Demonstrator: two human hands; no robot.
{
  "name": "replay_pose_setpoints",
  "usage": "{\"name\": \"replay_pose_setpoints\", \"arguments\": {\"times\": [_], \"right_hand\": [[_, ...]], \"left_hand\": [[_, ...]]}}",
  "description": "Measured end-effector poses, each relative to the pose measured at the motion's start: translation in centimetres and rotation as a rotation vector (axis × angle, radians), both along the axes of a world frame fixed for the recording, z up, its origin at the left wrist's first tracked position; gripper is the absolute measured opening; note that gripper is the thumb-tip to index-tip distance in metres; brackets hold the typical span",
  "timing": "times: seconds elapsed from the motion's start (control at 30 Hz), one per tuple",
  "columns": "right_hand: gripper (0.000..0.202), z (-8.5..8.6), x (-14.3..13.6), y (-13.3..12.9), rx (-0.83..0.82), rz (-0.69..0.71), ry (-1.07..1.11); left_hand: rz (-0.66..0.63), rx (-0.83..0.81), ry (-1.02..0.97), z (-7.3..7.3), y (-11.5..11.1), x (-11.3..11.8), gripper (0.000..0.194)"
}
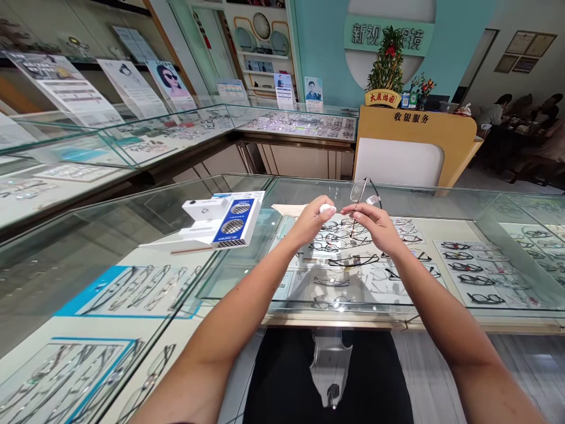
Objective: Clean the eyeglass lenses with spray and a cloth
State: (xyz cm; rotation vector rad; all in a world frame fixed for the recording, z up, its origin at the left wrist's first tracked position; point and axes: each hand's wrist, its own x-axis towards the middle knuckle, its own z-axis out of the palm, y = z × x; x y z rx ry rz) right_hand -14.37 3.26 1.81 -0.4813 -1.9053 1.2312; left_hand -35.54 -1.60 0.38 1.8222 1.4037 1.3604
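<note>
My left hand (308,222) is closed around a small white rounded thing (327,208), whose kind I cannot make out. Just to its right, my right hand (377,227) pinches a pair of eyeglasses (357,190) by its thin frame. The glasses stand on end, one lens uppermost, and a white tag (373,200) hangs at their dark temple. Both hands are above the glass display counter (282,294), fingertips close together. Beneath the glass lie rows of eyeglasses (353,260).
Left of my hands, a blue and white box (236,222) and a white box (205,209) rest on the counter. A cream cloth or paper (289,210) lies behind my left hand. Farther back stand a cashier desk (415,126) and more glass cases (291,126). People (498,109) sit at far right.
</note>
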Motion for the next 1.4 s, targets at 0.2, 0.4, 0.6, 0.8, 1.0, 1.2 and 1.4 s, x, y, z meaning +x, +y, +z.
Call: {"name": "replay_pose_setpoints", "arguments": {"times": [0.2, 0.4, 0.6, 0.8, 1.0, 1.2, 1.4], "right_hand": [[0.039, 0.0, 0.2, 0.1, 0.032, 0.0, -0.025], [0.034, -0.1, 0.3, 0.5, -0.004, -0.005, 0.014], [0.029, 0.2, 0.6, 0.7, -0.009, -0.053, 0.033], [0.033, 0.1, 0.5, 0.8, -0.034, -0.069, 0.024], [0.033, 0.1, 0.4, 0.7, -0.043, -0.051, 0.018], [0.031, 0.3, 0.3, 0.5, -0.037, -0.054, 0.022], [0.033, 0.3, 0.4, 0.5, -0.044, -0.066, 0.012]], "left_hand": [[-0.112, -0.001, 0.11, 0.2, -0.2, 0.2, 0.05], [0.15, 0.1, -0.14, -1.1, 1.8, -2.7, 0.043], [0.861, -0.042, -0.208, -2.5, 4.4, -9.0, 0.016], [0.989, -0.158, -0.129, -4.2, 4.3, -11.4, 0.023], [1.019, -0.275, -0.081, -5.0, 4.0, -11.0, 0.052], [1.023, -0.282, -0.105, -4.9, 3.8, -10.6, 0.066], [1.033, -0.048, -0.118, -3.7, 3.3, -9.4, 0.07]]}}
